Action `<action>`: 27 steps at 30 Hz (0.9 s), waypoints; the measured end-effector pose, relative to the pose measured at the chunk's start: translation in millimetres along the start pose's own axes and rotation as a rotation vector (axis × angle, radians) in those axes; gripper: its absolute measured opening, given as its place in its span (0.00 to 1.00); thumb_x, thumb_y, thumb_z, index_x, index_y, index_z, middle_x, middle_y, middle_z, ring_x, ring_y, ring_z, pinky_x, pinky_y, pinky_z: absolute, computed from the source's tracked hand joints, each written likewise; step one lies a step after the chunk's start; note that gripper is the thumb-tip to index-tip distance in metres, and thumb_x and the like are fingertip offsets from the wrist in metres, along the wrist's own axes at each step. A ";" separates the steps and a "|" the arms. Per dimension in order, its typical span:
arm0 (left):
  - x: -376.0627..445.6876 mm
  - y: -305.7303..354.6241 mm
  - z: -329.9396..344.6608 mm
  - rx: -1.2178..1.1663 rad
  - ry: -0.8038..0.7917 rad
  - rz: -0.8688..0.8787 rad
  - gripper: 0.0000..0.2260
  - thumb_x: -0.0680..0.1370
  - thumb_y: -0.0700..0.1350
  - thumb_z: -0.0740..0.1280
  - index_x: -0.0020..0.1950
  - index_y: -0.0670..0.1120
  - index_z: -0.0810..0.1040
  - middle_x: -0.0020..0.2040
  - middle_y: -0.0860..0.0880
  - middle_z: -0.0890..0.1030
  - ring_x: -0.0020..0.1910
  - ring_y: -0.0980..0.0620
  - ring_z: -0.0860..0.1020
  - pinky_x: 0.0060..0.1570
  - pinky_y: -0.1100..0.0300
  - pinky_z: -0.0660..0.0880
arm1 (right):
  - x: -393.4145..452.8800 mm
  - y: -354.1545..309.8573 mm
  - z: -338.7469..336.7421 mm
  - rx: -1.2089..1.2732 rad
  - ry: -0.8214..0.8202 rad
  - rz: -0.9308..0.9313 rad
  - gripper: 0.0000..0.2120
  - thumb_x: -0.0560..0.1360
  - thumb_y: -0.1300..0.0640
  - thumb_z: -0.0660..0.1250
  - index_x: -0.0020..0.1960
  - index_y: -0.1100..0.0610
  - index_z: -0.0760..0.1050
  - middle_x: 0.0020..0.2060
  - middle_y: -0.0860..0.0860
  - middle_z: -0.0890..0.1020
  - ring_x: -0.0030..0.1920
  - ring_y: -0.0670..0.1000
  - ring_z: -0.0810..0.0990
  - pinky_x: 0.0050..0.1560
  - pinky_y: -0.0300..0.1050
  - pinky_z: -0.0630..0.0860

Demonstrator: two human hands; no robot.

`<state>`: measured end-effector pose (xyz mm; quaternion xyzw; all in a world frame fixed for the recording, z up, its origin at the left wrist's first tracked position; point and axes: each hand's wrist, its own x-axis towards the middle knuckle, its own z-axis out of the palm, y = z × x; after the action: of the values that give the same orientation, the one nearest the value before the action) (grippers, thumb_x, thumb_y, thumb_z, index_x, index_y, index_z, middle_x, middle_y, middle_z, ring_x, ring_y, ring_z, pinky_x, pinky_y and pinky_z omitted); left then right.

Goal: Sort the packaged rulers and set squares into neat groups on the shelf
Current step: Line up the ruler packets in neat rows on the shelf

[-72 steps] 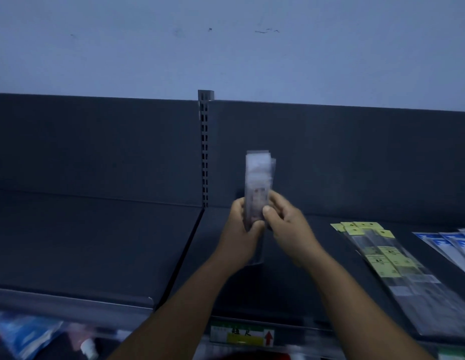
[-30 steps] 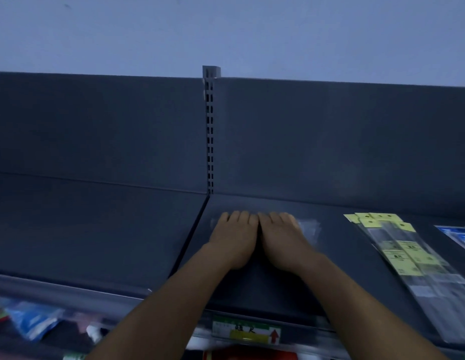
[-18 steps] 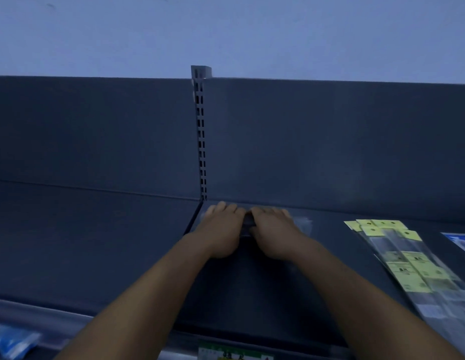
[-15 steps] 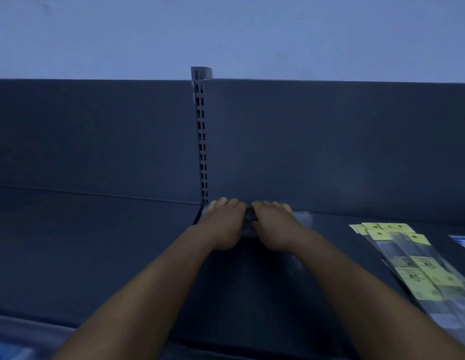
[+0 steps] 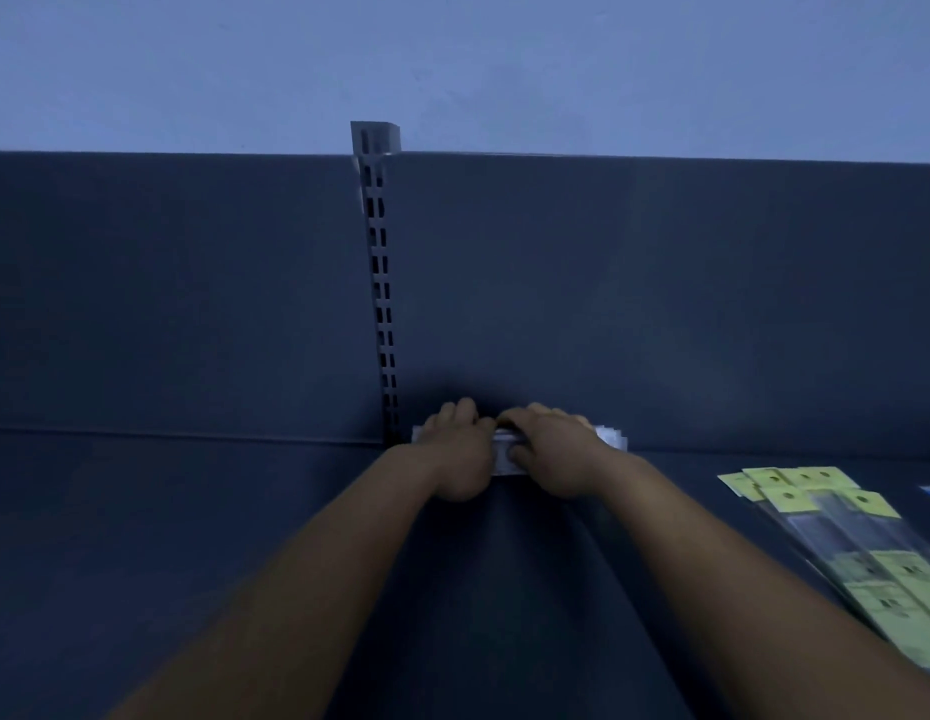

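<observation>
Left hand (image 5: pixel 455 454) and right hand (image 5: pixel 554 452) side by side, fingers curled over a clear packet stack (image 5: pixel 504 452) lying under them at the back of the dark shelf (image 5: pixel 193 511). Well right of the fingers, yellow-tagged ruler packets (image 5: pixel 837 532).

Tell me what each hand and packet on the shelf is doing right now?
left hand: on the clear packets, fingers curled.
right hand: same, thumb pinching them.
clear packets: flat against the back panel.
yellow-tagged packets: lying overlapped, untouched.
</observation>
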<state>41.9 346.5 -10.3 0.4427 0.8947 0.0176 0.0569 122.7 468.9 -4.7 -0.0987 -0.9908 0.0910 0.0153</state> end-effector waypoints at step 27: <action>-57.3 18.2 22.6 0.022 -0.048 0.043 0.26 0.83 0.52 0.44 0.79 0.45 0.46 0.80 0.48 0.49 0.78 0.51 0.48 0.75 0.51 0.44 | -56.8 -12.8 17.2 0.014 -0.168 0.039 0.27 0.82 0.48 0.45 0.78 0.55 0.47 0.78 0.51 0.52 0.77 0.50 0.49 0.74 0.51 0.44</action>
<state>93.4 311.6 -26.3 0.4626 0.8835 -0.0015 0.0731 175.1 442.3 -20.0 -0.1101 -0.9858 0.1064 -0.0691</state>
